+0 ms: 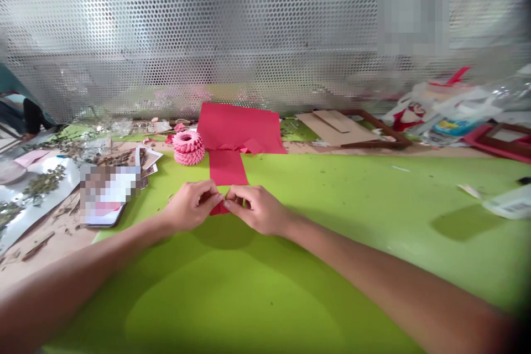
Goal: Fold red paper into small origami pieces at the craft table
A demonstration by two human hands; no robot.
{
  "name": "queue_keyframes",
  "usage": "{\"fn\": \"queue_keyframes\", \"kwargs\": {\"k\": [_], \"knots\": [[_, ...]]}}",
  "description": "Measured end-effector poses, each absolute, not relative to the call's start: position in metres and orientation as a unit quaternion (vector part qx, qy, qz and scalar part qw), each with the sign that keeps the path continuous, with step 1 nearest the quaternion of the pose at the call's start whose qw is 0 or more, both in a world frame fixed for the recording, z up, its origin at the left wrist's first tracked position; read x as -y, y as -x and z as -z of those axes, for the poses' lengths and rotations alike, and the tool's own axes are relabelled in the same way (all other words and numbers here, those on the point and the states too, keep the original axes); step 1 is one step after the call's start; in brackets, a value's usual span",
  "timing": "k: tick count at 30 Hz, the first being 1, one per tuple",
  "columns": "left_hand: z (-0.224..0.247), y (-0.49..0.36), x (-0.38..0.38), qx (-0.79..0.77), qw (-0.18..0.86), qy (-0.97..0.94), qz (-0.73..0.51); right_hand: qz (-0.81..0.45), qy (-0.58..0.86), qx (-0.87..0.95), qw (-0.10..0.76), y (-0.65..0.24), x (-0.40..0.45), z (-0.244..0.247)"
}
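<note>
My left hand (193, 206) and my right hand (257, 210) meet at the middle of the green mat (332, 193), pinching the near end of a red paper strip (228, 173) between their fingertips. The pinched end is folded, and much of it is hidden by my fingers. Beyond the strip lies a larger red paper sheet (239, 127) with a few loose folds at its near edge. To the left of the sheet stands a ring-shaped stack of folded pink paper (188, 147).
A perforated metal panel (265, 27) rises behind the table. Cardboard pieces (336, 129) and wooden frames (498, 141) lie at the back right near plastic bags (431, 110). Papers, dried leaves and scraps crowd the left. A blurred rectangular object (108, 194) rests at the mat's left edge.
</note>
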State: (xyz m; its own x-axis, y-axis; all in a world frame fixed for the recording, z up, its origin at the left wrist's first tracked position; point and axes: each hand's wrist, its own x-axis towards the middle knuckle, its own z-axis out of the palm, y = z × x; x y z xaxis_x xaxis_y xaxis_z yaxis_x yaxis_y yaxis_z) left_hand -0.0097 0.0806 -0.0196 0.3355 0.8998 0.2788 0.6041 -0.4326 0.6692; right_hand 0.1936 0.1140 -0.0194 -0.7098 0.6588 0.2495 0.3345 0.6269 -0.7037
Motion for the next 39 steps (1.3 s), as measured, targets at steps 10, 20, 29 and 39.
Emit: {"fn": "queue_keyframes", "kwargs": {"k": [10,20,29,39], "knots": [[0.021,0.014,-0.088,-0.442,0.293,-0.776,-0.343,-0.393,0.320,0.820,0.267,-0.192,-0.114,0.018],[0.024,0.014,-0.089,-0.457,0.305,-0.758,-0.352,-0.266,0.322,0.860,0.294,-0.193,-0.111,0.023],[0.027,0.016,-0.093,-0.409,0.451,-0.674,-0.418,-0.463,0.363,0.752,0.297,-0.201,-0.123,0.013],[0.031,0.011,-0.087,-0.367,0.420,-0.721,-0.411,-0.486,0.341,0.774,0.221,-0.194,-0.122,0.022]]}}
